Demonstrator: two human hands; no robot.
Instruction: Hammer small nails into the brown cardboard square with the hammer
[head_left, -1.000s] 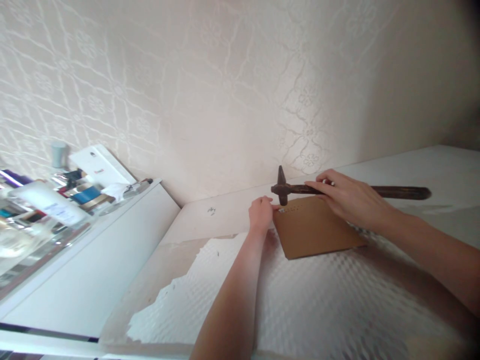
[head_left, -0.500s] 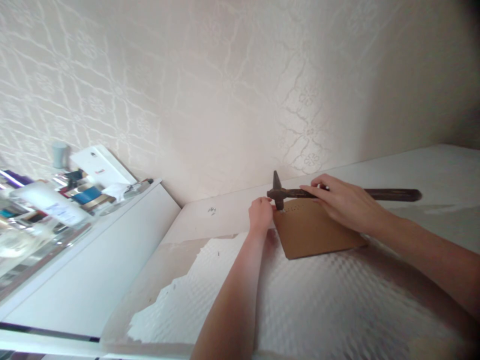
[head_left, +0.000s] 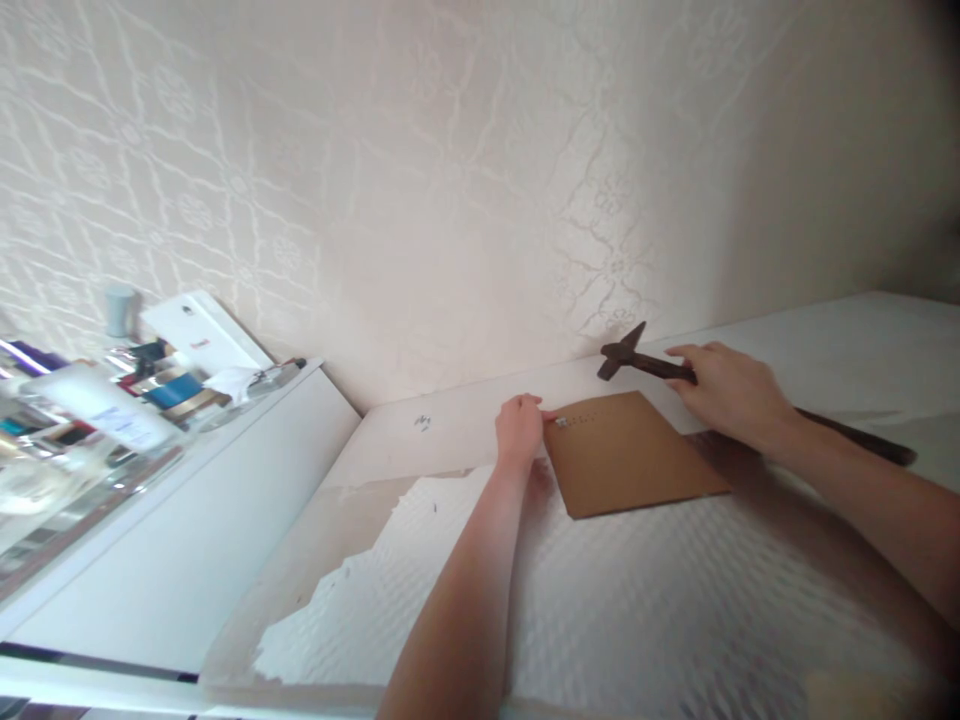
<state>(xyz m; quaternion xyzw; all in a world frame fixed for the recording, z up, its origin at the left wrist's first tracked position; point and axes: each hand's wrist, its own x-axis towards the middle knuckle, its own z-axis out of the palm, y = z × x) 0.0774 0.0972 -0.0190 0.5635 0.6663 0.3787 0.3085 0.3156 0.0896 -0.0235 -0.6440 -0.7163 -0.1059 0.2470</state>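
Observation:
A flat brown board [head_left: 634,460], like cardboard or thin fibreboard, lies on the white surface. Small dark marks run in rows near its far left corner, beside a small shiny bit [head_left: 562,424] too tiny to name. My left hand [head_left: 519,428] is closed at that corner, its fingertips touching the board's left edge; what they pinch, if anything, is hidden. My right hand [head_left: 731,392] grips a dark hammer [head_left: 619,354] partway along its handle. The hammer's head is raised beyond the board's far edge, and the handle's end sticks out behind my wrist.
A torn white textured sheet [head_left: 360,600] covers part of the surface. Patterned wallpaper [head_left: 450,200] rises behind. To the left stands a white cabinet [head_left: 202,520] crowded with bottles, a white box [head_left: 206,330] and other small items.
My right hand has lifted the hammer off the board's far left corner and moved it to the right, tilting it. My left hand and the board have hardly moved.

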